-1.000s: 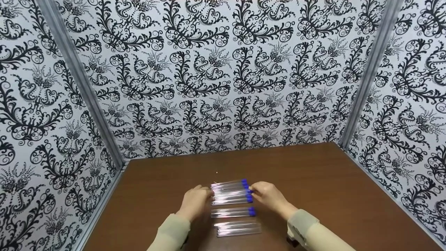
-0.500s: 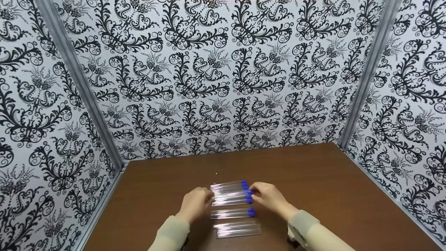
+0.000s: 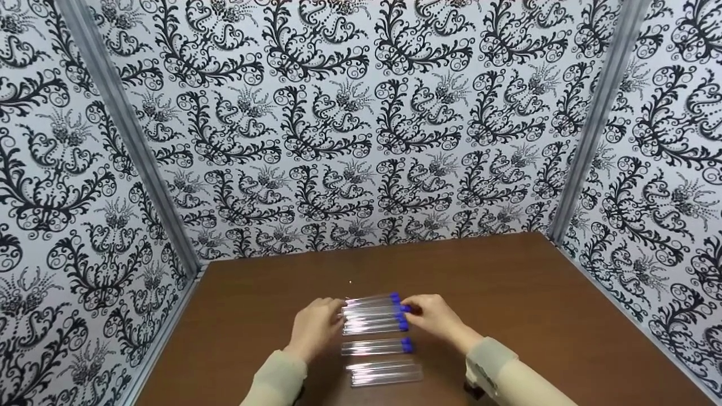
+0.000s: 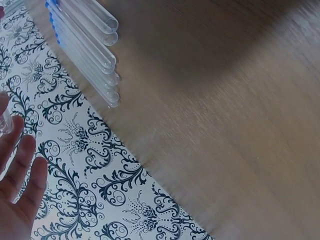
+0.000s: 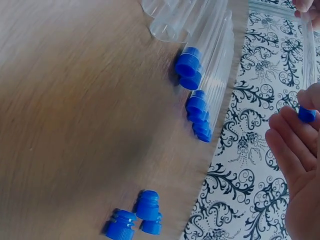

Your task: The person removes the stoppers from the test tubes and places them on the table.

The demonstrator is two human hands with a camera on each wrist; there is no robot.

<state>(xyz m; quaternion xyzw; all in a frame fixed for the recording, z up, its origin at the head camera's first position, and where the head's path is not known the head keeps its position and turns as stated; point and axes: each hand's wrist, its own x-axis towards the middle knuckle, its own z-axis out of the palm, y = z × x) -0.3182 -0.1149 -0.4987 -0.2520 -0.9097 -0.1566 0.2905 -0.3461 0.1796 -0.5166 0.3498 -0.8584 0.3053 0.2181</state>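
Observation:
My left hand (image 3: pixel 317 327) grips the round bottom end of a clear test tube (image 5: pixel 308 55), which lies across between both hands above the table. At its other end, thumb and finger of my right hand (image 3: pixel 437 317) pinch the blue cap (image 5: pixel 306 114); the cap sits on the tube's mouth. Below the hands, several capped test tubes (image 3: pixel 372 326) lie side by side, caps to the right. Nearer me is a small group of capped tubes (image 3: pixel 375 347), then several tubes without caps (image 3: pixel 386 372).
Three loose blue caps, one standing out in front (image 5: pixel 147 204), lie on the brown table (image 3: pixel 254 287) in the right wrist view. Patterned walls (image 3: pixel 350 113) with grey posts (image 3: pixel 135 129) enclose the back and sides.
My right fingers have shifted slightly around the blue cap. The left hand stays at the tube's bottom end, and the tubes on the table have not moved.

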